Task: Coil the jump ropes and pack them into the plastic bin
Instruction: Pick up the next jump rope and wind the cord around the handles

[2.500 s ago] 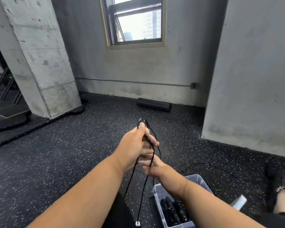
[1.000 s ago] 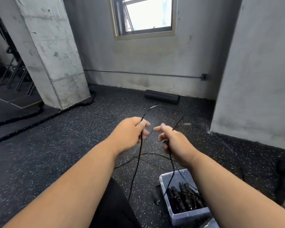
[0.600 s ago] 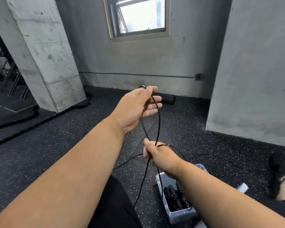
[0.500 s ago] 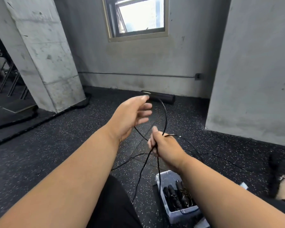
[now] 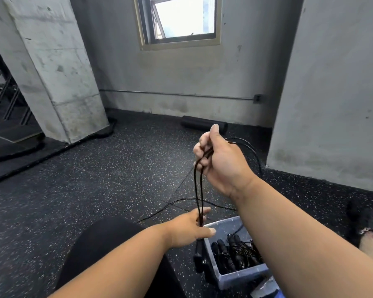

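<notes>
My right hand (image 5: 222, 160) is raised and grips the top of several loops of a thin black jump rope (image 5: 197, 190). Two strands hang straight down from it to my left hand (image 5: 190, 230), which sits low beside the bin. They pass between its straight thumb and forefinger. The rope's black handles (image 5: 199, 258) dangle just under that hand, against the bin's left wall. The clear plastic bin (image 5: 241, 276) stands on the floor at lower right and holds several coiled black ropes (image 5: 235, 252). More of the rope trails over the floor (image 5: 177, 202).
The floor is black speckled rubber. A black foam roller (image 5: 204, 125) lies by the back wall. A concrete column (image 5: 58, 82) stands at left and a grey wall (image 5: 332, 104) at right. A sandalled foot (image 5: 370, 233) shows at the right edge, and my dark-clothed leg (image 5: 108, 244) below.
My right hand has risen and now grips the top of the loops. My left hand let go of the top and dropped low beside the bin.
</notes>
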`<state>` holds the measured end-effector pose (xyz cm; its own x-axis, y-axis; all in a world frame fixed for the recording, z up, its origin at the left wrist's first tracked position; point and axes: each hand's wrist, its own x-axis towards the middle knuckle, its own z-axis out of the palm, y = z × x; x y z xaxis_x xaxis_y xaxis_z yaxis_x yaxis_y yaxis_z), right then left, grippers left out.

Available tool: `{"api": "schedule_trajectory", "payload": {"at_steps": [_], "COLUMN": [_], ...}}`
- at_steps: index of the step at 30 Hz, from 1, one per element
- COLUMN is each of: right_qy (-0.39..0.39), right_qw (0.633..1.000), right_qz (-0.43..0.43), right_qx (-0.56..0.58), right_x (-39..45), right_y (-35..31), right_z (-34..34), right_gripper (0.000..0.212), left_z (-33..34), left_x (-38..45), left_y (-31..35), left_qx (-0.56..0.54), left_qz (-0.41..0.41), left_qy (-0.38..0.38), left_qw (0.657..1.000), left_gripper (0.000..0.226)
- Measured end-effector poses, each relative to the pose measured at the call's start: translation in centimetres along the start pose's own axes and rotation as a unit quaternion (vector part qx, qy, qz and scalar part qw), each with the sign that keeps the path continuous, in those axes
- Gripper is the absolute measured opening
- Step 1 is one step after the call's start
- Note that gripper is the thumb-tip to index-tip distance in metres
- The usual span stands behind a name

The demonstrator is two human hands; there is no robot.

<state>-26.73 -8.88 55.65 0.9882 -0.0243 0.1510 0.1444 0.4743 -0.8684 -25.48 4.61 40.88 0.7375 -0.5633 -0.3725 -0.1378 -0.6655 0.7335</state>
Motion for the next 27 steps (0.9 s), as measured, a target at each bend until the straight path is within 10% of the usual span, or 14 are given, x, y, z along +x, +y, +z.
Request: {"api": "schedule_trajectory", "payload": {"at_steps": [3, 13, 22, 27], "right_qy": [-0.014, 0.109, -0.159, -0.128], "right_qw": [1.000, 0.991, 0.912, 0.863], "right_qz": [-0.003, 0.058, 0.255, 0.257], "right_qx": [0.009, -0.049, -0.278, -0.415], "right_x": [0.1, 2.4, -3.6, -5.5], "right_y": [-0.5, 0.2, 12.1, 16.2], "right_z": [0.4, -4.3, -10.4, -11.6], "right_gripper": [0.051, 0.053, 0.064, 0.022], "left_z": [0.8, -1.5, -4.1, -4.9], "left_x": [0.7, -0.2, -1.6, -2.6], "left_y": [-1.2, -0.2, 2.6, 4.1], "left_qx": [0.082, -0.045, -0.338, -0.396], "left_qz": [-0.008, 0.019, 0.060, 0.087], "left_qy": [0.029, 0.088, 0.171, 0.156], "left_qw": [0.996, 0.995, 0.923, 0.901], "left_gripper": [0.024, 0.051, 0.044, 0.045]}}
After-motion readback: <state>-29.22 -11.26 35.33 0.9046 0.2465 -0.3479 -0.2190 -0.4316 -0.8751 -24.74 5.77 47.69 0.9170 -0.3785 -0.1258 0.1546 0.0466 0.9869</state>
